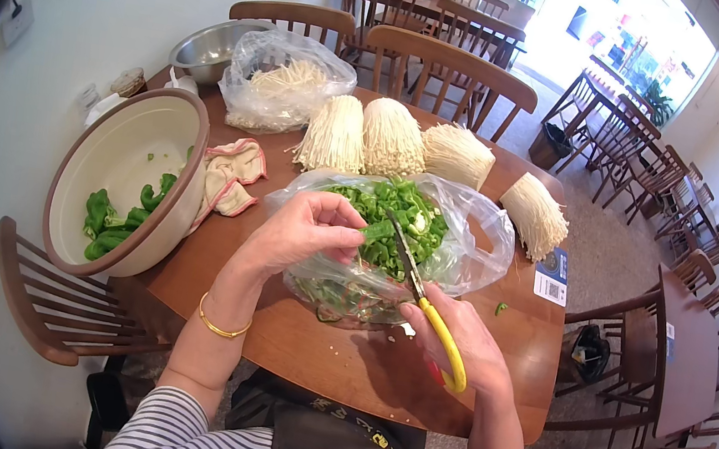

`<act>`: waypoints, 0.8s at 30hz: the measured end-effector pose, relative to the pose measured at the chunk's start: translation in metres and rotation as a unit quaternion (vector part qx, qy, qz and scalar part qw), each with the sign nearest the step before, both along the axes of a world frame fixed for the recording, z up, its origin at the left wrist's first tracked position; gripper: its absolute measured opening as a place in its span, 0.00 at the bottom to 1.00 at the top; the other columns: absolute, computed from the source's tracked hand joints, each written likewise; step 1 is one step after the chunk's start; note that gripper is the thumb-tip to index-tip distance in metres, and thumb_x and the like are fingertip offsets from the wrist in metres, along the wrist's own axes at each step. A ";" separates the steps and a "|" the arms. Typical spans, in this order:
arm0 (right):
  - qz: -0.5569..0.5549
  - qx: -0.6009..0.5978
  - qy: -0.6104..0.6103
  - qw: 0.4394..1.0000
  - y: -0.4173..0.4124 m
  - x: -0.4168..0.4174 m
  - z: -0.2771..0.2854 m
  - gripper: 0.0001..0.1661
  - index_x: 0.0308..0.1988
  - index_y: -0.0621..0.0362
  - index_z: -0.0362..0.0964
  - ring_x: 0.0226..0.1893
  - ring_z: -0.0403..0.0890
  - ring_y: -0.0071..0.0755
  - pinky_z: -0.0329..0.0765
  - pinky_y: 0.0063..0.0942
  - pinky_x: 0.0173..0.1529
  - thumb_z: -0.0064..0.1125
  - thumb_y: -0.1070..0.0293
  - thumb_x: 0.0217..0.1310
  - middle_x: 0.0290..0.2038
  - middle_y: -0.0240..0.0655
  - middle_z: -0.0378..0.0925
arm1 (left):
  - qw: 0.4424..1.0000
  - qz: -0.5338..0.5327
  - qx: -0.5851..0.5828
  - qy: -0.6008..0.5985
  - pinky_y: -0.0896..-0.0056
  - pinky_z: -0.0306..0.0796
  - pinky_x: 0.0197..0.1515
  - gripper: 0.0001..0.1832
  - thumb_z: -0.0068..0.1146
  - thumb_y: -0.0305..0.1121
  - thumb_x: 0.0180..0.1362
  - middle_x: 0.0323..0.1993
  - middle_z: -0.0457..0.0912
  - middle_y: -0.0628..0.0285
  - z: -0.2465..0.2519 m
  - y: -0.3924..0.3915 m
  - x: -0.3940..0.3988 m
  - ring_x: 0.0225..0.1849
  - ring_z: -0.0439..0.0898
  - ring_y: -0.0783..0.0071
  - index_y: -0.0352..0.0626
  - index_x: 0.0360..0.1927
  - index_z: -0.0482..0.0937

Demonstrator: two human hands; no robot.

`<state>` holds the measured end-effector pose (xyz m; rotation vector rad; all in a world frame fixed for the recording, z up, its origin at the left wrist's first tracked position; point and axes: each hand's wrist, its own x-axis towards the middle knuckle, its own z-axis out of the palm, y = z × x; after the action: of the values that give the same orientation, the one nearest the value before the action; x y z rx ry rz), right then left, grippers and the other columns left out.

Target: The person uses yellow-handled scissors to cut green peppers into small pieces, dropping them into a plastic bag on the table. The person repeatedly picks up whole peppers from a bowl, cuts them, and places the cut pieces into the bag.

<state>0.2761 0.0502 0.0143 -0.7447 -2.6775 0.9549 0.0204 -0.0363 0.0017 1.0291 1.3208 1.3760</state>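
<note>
My left hand (314,228) pinches a piece of green pepper (378,230) between thumb and fingers. In my right hand (464,336) is a pair of scissors (434,328) with yellow handles, its dark blades beside the pepper piece. Both hands are above a clear plastic bag (472,254), spread wide and holding a heap of cut green pepper (412,215). To the left, a large cream basin (81,168) with a brown rim leans at a tilt; whole green peppers (118,225) lie in it.
Several enoki mushroom bunches (395,140) line the table's (327,358) far side. Behind them are a plastic bag of enoki (290,80) and a steel bowl (208,48). A cloth (229,172) lies by the basin. A wooden chair (54,309) stands left; a printed card (552,279) lies right.
</note>
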 end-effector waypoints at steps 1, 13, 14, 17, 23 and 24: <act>-0.003 -0.018 -0.009 1.000 0.003 0.001 -0.001 0.17 0.42 0.62 0.68 0.23 0.82 0.48 0.76 0.41 0.29 0.52 0.57 0.73 0.22 0.45 0.78 | 1.000 0.004 0.007 0.000 0.75 0.80 0.39 0.10 0.65 0.28 0.61 0.33 0.85 0.62 -0.001 0.000 -0.001 0.32 0.84 0.76 0.35 0.42 0.81; -0.007 -0.030 -0.033 0.999 -0.003 -0.003 0.001 0.16 0.43 0.62 0.67 0.33 0.80 0.65 0.74 0.53 0.38 0.55 0.58 0.71 0.28 0.55 0.79 | 1.000 -0.006 0.002 -0.015 0.74 0.81 0.38 0.09 0.66 0.28 0.60 0.33 0.86 0.61 -0.004 0.001 0.006 0.31 0.84 0.76 0.35 0.42 0.82; -0.008 -0.019 -0.025 0.999 -0.004 -0.003 0.000 0.16 0.43 0.62 0.67 0.33 0.80 0.65 0.74 0.53 0.38 0.55 0.59 0.71 0.29 0.55 0.79 | 1.000 -0.005 0.004 -0.015 0.74 0.81 0.38 0.09 0.66 0.28 0.60 0.33 0.86 0.61 -0.003 0.001 0.006 0.31 0.84 0.76 0.35 0.42 0.82; 0.000 -0.022 -0.018 1.000 -0.004 -0.004 0.004 0.17 0.44 0.62 0.67 0.32 0.80 0.65 0.74 0.53 0.38 0.54 0.57 0.71 0.28 0.55 0.79 | 1.000 -0.002 0.013 -0.018 0.74 0.81 0.38 0.09 0.65 0.28 0.61 0.32 0.85 0.61 -0.003 0.001 0.005 0.31 0.84 0.77 0.35 0.42 0.81; -0.015 -0.120 -0.070 0.990 0.000 -0.001 0.009 0.19 0.47 0.62 0.68 0.34 0.80 0.64 0.75 0.51 0.40 0.52 0.55 0.72 0.28 0.54 0.79 | 0.999 0.023 0.033 -0.020 0.74 0.81 0.38 0.09 0.65 0.28 0.61 0.32 0.85 0.61 -0.004 0.002 0.001 0.32 0.84 0.77 0.34 0.42 0.81; -0.007 -0.105 -0.075 0.992 -0.001 -0.001 0.010 0.19 0.46 0.62 0.68 0.34 0.80 0.64 0.75 0.52 0.40 0.52 0.56 0.72 0.28 0.54 0.79 | 0.999 0.014 0.031 -0.021 0.74 0.81 0.39 0.09 0.65 0.28 0.61 0.32 0.85 0.61 -0.004 0.002 0.002 0.32 0.84 0.77 0.34 0.42 0.81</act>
<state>0.2755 0.0496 0.0242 -0.9102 -2.7224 1.2370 0.0220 -0.0346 -0.0024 1.0203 1.2731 1.4595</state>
